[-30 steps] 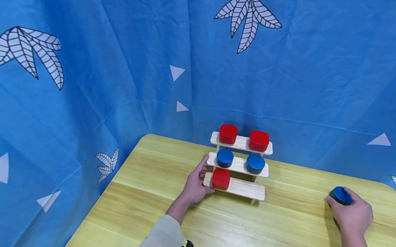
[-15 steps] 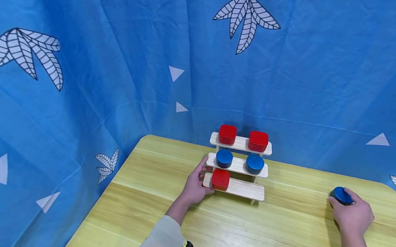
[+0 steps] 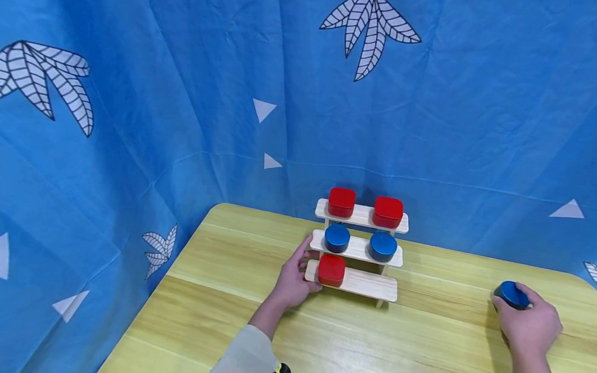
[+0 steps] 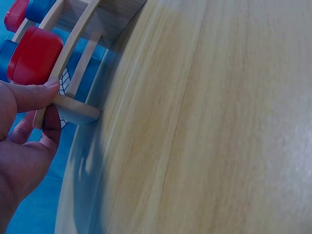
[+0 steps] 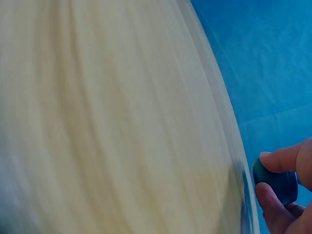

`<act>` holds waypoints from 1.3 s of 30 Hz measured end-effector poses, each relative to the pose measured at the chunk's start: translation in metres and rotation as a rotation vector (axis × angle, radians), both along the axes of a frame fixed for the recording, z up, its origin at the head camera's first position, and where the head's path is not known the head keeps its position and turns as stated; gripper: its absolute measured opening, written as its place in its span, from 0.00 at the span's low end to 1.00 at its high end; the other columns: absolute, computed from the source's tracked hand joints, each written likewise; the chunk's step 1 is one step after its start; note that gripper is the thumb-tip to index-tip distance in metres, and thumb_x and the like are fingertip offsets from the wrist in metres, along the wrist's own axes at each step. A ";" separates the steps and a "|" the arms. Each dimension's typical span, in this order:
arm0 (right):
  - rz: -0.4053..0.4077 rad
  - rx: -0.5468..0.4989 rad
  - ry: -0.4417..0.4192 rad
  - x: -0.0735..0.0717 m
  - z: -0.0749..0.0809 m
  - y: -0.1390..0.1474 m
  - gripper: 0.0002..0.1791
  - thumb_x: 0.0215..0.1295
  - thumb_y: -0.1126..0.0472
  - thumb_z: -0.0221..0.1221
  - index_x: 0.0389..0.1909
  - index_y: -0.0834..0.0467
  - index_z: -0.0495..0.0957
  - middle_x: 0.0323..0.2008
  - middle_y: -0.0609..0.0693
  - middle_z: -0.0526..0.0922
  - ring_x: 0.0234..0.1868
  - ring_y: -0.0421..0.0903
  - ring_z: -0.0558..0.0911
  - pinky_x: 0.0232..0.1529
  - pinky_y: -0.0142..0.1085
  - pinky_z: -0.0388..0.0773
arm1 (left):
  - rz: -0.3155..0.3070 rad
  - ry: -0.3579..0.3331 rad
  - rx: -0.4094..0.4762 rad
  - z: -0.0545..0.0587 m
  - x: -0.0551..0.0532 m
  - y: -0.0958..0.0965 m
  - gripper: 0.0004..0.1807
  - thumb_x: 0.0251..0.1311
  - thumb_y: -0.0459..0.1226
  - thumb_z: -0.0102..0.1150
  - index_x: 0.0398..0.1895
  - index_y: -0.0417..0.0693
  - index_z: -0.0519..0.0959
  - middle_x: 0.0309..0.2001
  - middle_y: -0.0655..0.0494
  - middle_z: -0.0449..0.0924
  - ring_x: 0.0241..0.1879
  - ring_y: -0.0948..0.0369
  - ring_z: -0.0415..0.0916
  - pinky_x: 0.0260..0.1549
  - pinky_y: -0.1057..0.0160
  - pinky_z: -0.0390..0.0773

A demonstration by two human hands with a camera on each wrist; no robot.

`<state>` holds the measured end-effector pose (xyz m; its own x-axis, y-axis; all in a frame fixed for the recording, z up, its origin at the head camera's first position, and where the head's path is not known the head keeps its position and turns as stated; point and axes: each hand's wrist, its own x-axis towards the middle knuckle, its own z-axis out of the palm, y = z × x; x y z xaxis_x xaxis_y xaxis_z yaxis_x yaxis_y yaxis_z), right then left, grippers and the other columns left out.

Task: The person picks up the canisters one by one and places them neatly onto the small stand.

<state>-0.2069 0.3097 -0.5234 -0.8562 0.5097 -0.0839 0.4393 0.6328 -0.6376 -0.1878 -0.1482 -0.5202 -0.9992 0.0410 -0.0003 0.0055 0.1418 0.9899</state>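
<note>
My left hand (image 3: 292, 281) grips the left end of a three-step wooden display stand (image 3: 369, 284); in the left wrist view the thumb lies on top of the lowest shelf and fingers curl beneath it. A red square tin (image 3: 332, 270) sits at that shelf's left end. Two blue round tins (image 3: 337, 238) stand on the middle shelf, and two red square tins (image 3: 388, 212) on the top one. Far to the right, my right hand (image 3: 530, 322) holds another blue round tin (image 5: 280, 183) between thumb and fingers, at or just over the table; the exact contact is hidden.
The stand is on a light wooden table (image 3: 422, 339), close to its back edge. Behind and to the left hangs a blue curtain (image 3: 207, 91) with leaf and triangle prints. A wide stretch of tabletop lies between the stand and my right hand.
Almost nothing differs. The whole head view shifts very slightly; both hands keep their holds on the stand and the blue tin.
</note>
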 end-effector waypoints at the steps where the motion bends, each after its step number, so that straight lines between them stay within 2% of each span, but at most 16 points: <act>1: -0.002 -0.003 0.004 0.001 0.001 -0.001 0.40 0.64 0.49 0.64 0.73 0.61 0.63 0.67 0.75 0.63 0.67 0.73 0.59 0.61 0.64 0.53 | 0.000 -0.001 -0.001 0.000 0.000 0.000 0.69 0.39 0.11 0.69 0.76 0.82 0.54 0.61 0.57 0.71 0.56 0.52 0.71 0.45 0.59 0.82; 12: -0.019 -0.067 0.045 0.008 0.013 -0.009 0.41 0.64 0.46 0.65 0.73 0.59 0.64 0.67 0.73 0.64 0.59 0.71 0.68 0.57 0.63 0.53 | 0.003 -0.008 -0.007 -0.001 0.001 0.001 0.69 0.40 0.12 0.69 0.76 0.82 0.54 0.61 0.57 0.71 0.56 0.52 0.71 0.45 0.59 0.82; 18: -0.019 -0.069 0.081 0.011 0.025 -0.019 0.39 0.64 0.50 0.65 0.73 0.58 0.65 0.68 0.72 0.64 0.59 0.69 0.69 0.58 0.63 0.55 | 0.010 -0.017 -0.017 -0.002 -0.001 0.001 0.70 0.40 0.12 0.69 0.76 0.83 0.53 0.61 0.58 0.71 0.56 0.52 0.70 0.44 0.59 0.82; 26: -0.005 -0.039 0.143 0.016 0.034 -0.030 0.37 0.62 0.53 0.67 0.71 0.58 0.68 0.68 0.70 0.65 0.59 0.70 0.72 0.60 0.63 0.53 | 0.012 -0.021 -0.019 -0.002 -0.002 0.002 0.70 0.39 0.12 0.69 0.76 0.83 0.54 0.61 0.57 0.70 0.57 0.51 0.70 0.43 0.59 0.83; 33: 0.001 -0.045 0.166 0.020 0.045 -0.041 0.37 0.63 0.53 0.67 0.71 0.57 0.69 0.69 0.68 0.64 0.60 0.71 0.72 0.61 0.63 0.51 | 0.014 -0.013 -0.019 -0.001 -0.002 0.001 0.69 0.40 0.12 0.69 0.76 0.83 0.54 0.60 0.56 0.70 0.57 0.51 0.70 0.44 0.59 0.82; 39: 0.011 -0.051 0.186 0.026 0.048 -0.052 0.36 0.62 0.53 0.68 0.70 0.56 0.71 0.68 0.68 0.67 0.59 0.70 0.73 0.59 0.62 0.53 | 0.016 -0.015 -0.034 -0.002 -0.001 0.001 0.70 0.39 0.12 0.69 0.77 0.81 0.53 0.60 0.56 0.70 0.57 0.52 0.71 0.44 0.59 0.82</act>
